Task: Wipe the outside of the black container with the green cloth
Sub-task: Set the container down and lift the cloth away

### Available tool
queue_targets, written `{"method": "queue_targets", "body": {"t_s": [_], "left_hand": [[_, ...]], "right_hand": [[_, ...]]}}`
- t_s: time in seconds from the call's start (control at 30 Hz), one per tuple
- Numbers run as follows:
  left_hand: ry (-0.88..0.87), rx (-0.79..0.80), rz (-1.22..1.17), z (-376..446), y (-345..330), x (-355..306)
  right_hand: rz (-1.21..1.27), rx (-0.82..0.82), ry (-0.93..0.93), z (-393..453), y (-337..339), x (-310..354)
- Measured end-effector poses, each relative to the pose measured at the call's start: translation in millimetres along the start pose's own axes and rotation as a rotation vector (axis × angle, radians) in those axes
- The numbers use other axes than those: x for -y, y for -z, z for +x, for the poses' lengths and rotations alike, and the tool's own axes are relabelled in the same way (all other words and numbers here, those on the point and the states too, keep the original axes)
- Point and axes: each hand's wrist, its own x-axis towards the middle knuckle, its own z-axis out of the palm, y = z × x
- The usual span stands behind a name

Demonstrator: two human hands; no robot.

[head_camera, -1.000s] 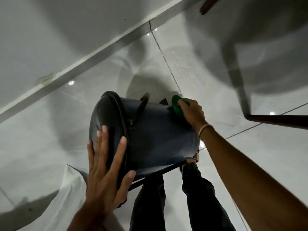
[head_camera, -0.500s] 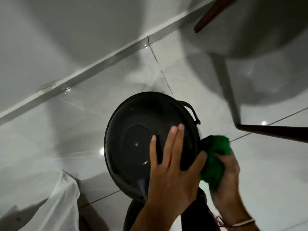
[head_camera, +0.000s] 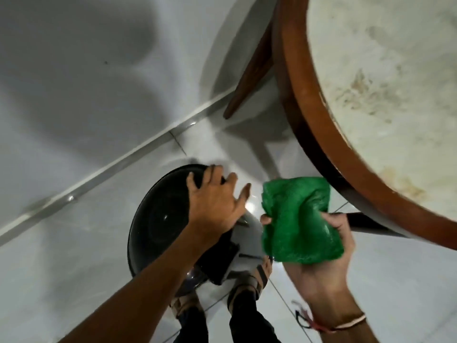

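Observation:
The black container point(head_camera: 158, 219) stands on the white tiled floor in front of my feet, its round dark lid facing up. My left hand point(head_camera: 215, 201) lies across the top of the container with fingers spread, the fingertips over its far rim. My right hand point(head_camera: 319, 263) holds the bunched green cloth point(head_camera: 299, 219) up in the air to the right of the container, not touching it. The container's side wall is mostly hidden under my left forearm.
A round table point(head_camera: 309, 100) with a brown wooden rim and a stained pale top fills the upper right; one wooden leg point(head_camera: 249, 73) slants down to the floor. A grey wall with a skirting strip point(head_camera: 118, 164) runs along the left. My sandalled feet point(head_camera: 249, 283) stand below the container.
The view has tilted up and the table now shows. My right hand has lifted the green cloth off the container's side. My left hand has slid toward the far rim of the lid.

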Motion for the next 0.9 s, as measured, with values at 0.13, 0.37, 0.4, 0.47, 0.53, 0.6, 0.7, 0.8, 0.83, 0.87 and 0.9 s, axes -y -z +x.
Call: {"method": "queue_targets", "body": {"t_s": [0.13,0.37,0.4,0.47,0.53,0.6,0.7,0.8,0.83,0.87,0.9], "left_hand": [[0.474,-0.088,-0.327,-9.1,0.3,1.7],[0.199,-0.152,-0.319,-41.3,-4.1,24.1],[0.175,-0.145,-0.337,-46.3,-3.7,24.1],[0.199,-0.163,-0.309,-51.4,-8.2,16.9],[0.249,-0.241,-0.415,-49.8,-16.1,11.6],[0.352,-0.287,-0.533,-45.7,-19.9,18.0],[0.463,-0.270,-0.557,-43.9,-23.3,44.2],[0.548,-0.325,-0.635,-42.3,-21.3,81.2],[0.572,-0.328,-0.651,-43.5,-19.0,94.1],[0.573,-0.318,-0.650,-44.5,-15.5,106.2],[0.567,-0.287,-0.632,-46.5,-11.6,116.4]], "right_hand": [[0.097,0.245,-0.158,-23.3,-15.5,-21.3],[0.198,0.286,-0.105,-26.9,-45.1,-8.8],[0.188,0.286,-0.085,-25.3,-49.4,-4.2],[0.148,0.314,-0.074,-22.2,-58.5,5.9],[0.087,0.330,-0.061,-20.4,-66.3,18.0],[0.044,0.316,-0.032,-19.7,-73.7,30.8],[0.003,0.312,-0.006,-19.2,-83.3,50.1],[-0.008,0.322,0.002,-18.0,-87.4,63.7],[-0.025,0.315,0.009,-18.5,-88.5,66.2],[-0.052,0.307,0.031,-19.2,-90.2,68.9],[-0.088,0.291,0.077,-18.0,-90.9,70.7]]}}
